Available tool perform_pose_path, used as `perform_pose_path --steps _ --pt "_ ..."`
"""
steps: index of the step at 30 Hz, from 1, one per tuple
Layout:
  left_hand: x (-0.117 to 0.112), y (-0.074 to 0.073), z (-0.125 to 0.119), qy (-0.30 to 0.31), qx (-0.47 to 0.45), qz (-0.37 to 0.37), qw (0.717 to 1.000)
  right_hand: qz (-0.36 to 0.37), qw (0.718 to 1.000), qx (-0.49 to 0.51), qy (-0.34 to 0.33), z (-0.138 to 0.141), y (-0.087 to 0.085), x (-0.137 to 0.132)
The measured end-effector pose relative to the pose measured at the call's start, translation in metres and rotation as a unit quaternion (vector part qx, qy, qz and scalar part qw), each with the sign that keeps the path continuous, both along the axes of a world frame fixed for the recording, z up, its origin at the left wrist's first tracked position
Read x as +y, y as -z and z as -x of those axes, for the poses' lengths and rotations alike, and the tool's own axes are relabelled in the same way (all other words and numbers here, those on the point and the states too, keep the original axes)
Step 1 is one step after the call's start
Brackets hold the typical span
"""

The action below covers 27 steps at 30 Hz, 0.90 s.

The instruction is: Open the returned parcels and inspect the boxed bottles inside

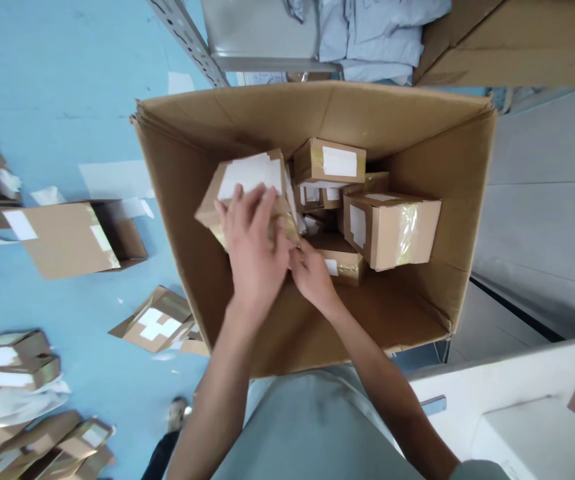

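Note:
A large open cardboard carton (pixel 177 173) stands in front of me with several small taped parcels inside. Both my hands reach into it. My left hand (pixel 255 247) lies over a tilted small parcel (pixel 247 177) with a white label, fingers wrapped on its near face. My right hand (pixel 312 270) grips the same parcel's lower right corner from beside it. Another labelled parcel (pixel 330 162) rests behind it, and a bigger taped one (pixel 392 230) sits to the right. A low parcel (pixel 342 257) lies just beyond my right hand.
Flattened and closed small boxes (pixel 70 237) lie scattered on the blue floor at the left, more at the bottom left (pixel 15 357). A metal shelf upright (pixel 187 40) and folded grey cloth (pixel 372 33) are behind the carton. A white table (pixel 517 393) is at the right.

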<state>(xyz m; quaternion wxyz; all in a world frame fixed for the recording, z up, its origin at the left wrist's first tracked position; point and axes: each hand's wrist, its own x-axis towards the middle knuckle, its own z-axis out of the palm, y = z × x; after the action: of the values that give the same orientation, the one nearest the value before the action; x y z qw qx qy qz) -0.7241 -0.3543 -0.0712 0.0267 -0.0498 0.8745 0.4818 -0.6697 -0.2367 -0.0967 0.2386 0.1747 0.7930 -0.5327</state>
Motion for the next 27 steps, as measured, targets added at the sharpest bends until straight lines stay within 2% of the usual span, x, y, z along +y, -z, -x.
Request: perform_pose_path --steps 1,3,5,7,10,13,16,18,21,24,27 --pt "-0.006 0.014 0.010 0.000 0.003 0.006 1.000 -0.002 0.999 -0.019 -0.026 0.001 0.010 -0.004" --pt "-0.012 0.040 0.019 -0.008 -0.003 0.008 1.000 -0.015 0.999 -0.016 -0.035 -0.003 0.026 0.001" --pt "-0.005 0.057 0.013 0.015 -0.007 0.004 1.000 -0.055 0.998 0.037 -0.008 -0.013 0.034 0.025" --pt "0.014 0.067 -0.004 0.058 -0.030 -0.010 0.998 -0.122 0.986 0.105 0.034 -0.028 0.036 0.066" --pt "0.064 0.076 -0.035 0.118 -0.095 -0.037 0.988 -0.236 0.955 0.144 0.104 -0.050 0.040 0.145" --pt "0.129 0.086 -0.057 0.163 -0.169 -0.042 0.971 -0.351 0.914 0.149 0.139 -0.065 0.050 0.218" --pt "0.187 0.103 -0.065 0.189 -0.230 -0.002 0.955 -0.421 0.888 0.135 0.131 -0.071 0.065 0.265" --pt "0.209 0.117 -0.066 0.194 -0.265 0.029 0.944 -0.429 0.888 0.125 0.111 -0.071 0.073 0.280" --pt "0.211 0.139 -0.067 0.174 -0.309 0.057 0.933 -0.422 0.894 0.112 0.098 -0.066 0.082 0.285" --pt "0.187 0.156 -0.070 0.127 -0.307 0.036 0.943 -0.408 0.901 0.092 0.114 -0.059 0.085 0.276" --pt "0.160 0.161 -0.073 0.081 -0.290 -0.029 0.953 -0.350 0.929 0.056 0.108 -0.053 0.080 0.258"
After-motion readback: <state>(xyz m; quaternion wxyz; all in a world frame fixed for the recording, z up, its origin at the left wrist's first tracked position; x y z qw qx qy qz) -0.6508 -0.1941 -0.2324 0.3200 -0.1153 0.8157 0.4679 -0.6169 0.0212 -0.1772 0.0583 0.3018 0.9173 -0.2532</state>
